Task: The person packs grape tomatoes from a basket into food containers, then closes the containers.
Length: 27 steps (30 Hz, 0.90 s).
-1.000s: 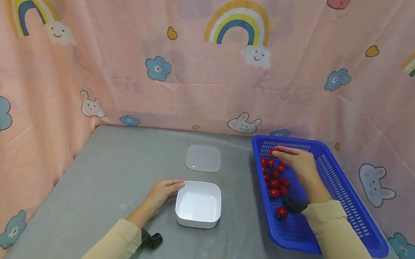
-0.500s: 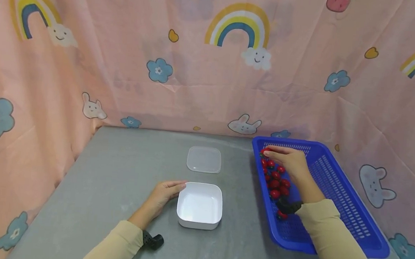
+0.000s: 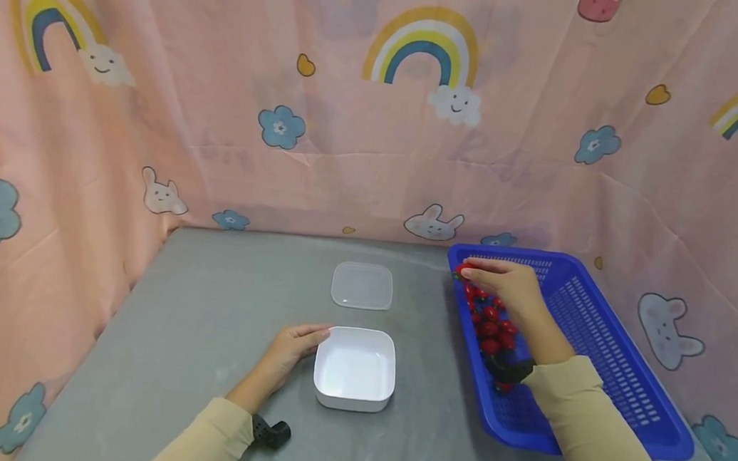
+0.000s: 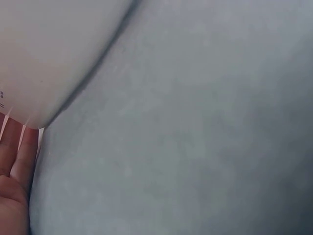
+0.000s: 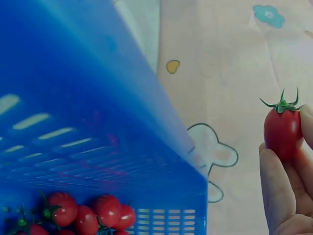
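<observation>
My right hand (image 3: pixel 509 287) pinches a red cherry tomato (image 5: pixel 282 129) with a green calyx between thumb and fingertips. In the head view it is held over the far left corner of a blue plastic basket (image 3: pixel 617 355). More cherry tomatoes (image 3: pixel 489 329) lie inside along the basket's left side, some hidden by the right hand and wrist. My left hand (image 3: pixel 293 346) touches the far left corner of a white square box (image 3: pixel 355 365), which is open at the top and bare inside. In the left wrist view its fingers (image 4: pixel 22 156) lie straight against the box wall.
Behind the box, a translucent lid (image 3: pixel 361 286) lies flat on the grey table (image 3: pixel 208 319). A pink patterned curtain (image 3: pixel 347 172) hangs behind and along the sides. The basket's raised perforated wall stands between the right hand and the box.
My right hand has moved left with the cherry tomato, from inside the basket to above its left rim. The left hand and the box have stayed in place.
</observation>
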Motion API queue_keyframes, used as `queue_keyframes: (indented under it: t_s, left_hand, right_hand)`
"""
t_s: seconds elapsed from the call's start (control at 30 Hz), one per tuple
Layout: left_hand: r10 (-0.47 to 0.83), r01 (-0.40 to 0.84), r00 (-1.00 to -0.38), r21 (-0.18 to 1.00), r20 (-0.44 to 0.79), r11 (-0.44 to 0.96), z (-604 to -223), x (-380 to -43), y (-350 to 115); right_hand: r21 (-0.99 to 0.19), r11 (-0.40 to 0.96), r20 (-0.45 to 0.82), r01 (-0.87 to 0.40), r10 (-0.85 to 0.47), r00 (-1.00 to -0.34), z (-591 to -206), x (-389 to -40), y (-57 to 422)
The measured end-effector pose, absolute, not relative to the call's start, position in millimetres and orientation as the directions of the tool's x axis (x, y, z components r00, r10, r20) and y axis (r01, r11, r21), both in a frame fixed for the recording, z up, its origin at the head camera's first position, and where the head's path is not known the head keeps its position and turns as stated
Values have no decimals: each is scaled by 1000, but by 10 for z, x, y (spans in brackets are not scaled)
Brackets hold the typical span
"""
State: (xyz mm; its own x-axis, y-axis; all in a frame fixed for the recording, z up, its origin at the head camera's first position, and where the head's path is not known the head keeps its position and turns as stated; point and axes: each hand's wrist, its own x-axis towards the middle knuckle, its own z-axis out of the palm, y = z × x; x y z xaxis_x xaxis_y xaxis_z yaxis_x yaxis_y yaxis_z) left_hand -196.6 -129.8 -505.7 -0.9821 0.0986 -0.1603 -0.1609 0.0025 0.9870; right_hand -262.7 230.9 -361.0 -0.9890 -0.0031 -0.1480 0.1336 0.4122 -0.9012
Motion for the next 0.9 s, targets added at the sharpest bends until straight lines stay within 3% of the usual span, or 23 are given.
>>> queue_keyframes:
  t_s: [0.37, 0.9]
  left_hand:
    - [114, -169, -980, 985, -164, -34, -5061, -1964, -1310]
    - [120, -171, -979, 984, -165, -40, -5069, -1968, -1320]
  right_hand:
    - [-922, 378, -122, 85, -75, -990, -3544, -2529, 2188]
    - [-903, 409, -163, 128, -51, -985, -3564, -2451, 1963]
